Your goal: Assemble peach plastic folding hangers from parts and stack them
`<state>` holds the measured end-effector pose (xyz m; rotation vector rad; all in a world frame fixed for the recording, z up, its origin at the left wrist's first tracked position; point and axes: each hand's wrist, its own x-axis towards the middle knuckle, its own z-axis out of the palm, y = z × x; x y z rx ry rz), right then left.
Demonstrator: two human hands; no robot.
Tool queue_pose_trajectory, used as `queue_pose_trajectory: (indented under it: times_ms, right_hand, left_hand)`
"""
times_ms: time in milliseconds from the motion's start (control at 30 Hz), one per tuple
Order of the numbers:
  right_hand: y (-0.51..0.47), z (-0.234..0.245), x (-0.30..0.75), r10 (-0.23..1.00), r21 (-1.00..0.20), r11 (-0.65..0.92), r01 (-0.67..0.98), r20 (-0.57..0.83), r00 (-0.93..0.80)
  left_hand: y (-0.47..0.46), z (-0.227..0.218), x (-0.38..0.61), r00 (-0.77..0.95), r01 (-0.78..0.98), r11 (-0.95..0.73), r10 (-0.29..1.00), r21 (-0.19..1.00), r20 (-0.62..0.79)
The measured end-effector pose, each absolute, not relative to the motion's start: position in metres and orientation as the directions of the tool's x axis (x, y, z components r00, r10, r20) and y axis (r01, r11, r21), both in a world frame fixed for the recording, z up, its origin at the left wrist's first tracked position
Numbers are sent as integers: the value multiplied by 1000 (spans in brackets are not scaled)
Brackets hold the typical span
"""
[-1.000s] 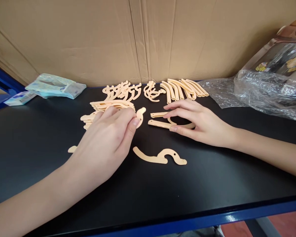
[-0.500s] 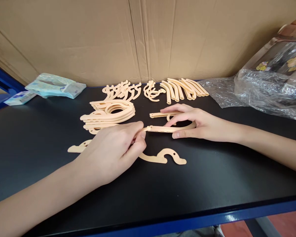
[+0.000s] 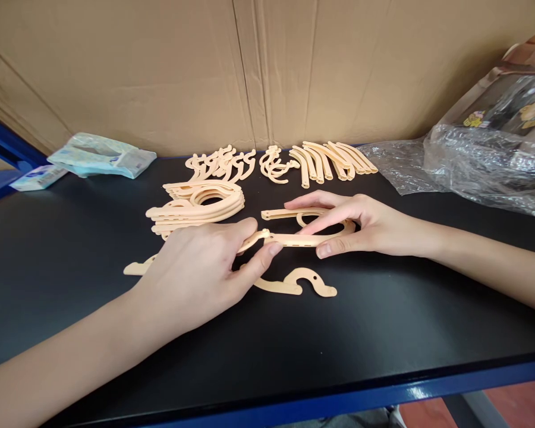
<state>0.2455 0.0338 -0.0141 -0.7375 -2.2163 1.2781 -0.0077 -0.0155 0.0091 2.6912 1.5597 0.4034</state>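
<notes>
My right hand (image 3: 361, 226) grips a beige plastic folding-hanger body (image 3: 289, 240), its thumb on the near arm and fingers reaching over toward the far arm. My left hand (image 3: 205, 270) is closed around a thin curved beige hook piece (image 3: 252, 239). The knobbed tip of that hook meets the left end of the near arm, and the left thumb presses close to this joint. Beneath my left hand lies a flat beige part with a curled end (image 3: 312, 278), partly covered by the hand. Another beige end (image 3: 136, 267) pokes out to its left.
Behind my left hand is a stack of folded hanger bodies (image 3: 196, 208). Along the back lie hook pieces (image 3: 223, 163), more curved pieces (image 3: 274, 165) and slim arms (image 3: 334, 160). A tissue pack (image 3: 100, 156) and clear plastic bag (image 3: 481, 166) flank them on the black table (image 3: 339, 351).
The hanger body has shifted slightly left and turned, showing more of its far arm and ring. My left thumb has moved right onto the joint, and more of the hook piece shows.
</notes>
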Motion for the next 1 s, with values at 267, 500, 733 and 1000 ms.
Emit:
queue_pose_trajectory:
  times_ms: [267,500,733,1000]
  right_hand:
    - [34,-14,245,645,-883,423,202,137,-751]
    - [34,-13,246,652,-881,425,207,140,-745]
    - [32,-13,245,651,-885,423,194,148,-744]
    - [31,-12,245,627,-880,440,179,158,-763]
  left_hand:
    - [-15,8,-11,466,852,-497,864,167,192]
    - [-14,10,-12,471,847,-482,876,225,103]
    - [-9,7,-15,615,742,-626,778,241,127]
    - [-8,0,-22,701,683,-727,679,68,217]
